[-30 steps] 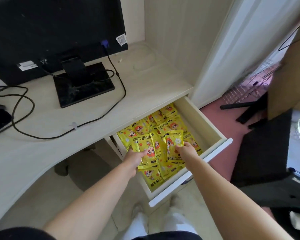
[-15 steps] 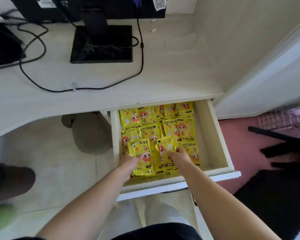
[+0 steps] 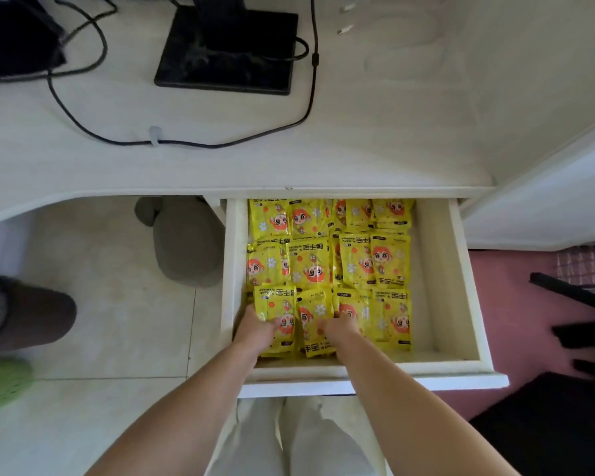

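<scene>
An open white drawer [image 3: 440, 297] under the desk holds several yellow hand-warmer packets with an orange cartoon figure, laid in rows. My left hand [image 3: 256, 329] grips one packet [image 3: 277, 314] at the drawer's front left. My right hand [image 3: 339, 329] grips the packet beside it [image 3: 313, 312], which stands slightly raised. More packets [image 3: 375, 259] lie flat behind and to the right. The drawer's right strip is bare.
The white desk [image 3: 358, 149] carries a black monitor base [image 3: 227, 53] and black cables [image 3: 186, 144]. A grey slipper [image 3: 186, 242] lies on the tiled floor under the desk. Another person's dark shoe [image 3: 24, 314] is at the left; black chair legs [image 3: 571, 293] at the right.
The view has swung from oblique to straight above the drawer. Both hands stay on the same two front packets; the right one's packet has sunk lower toward the others.
</scene>
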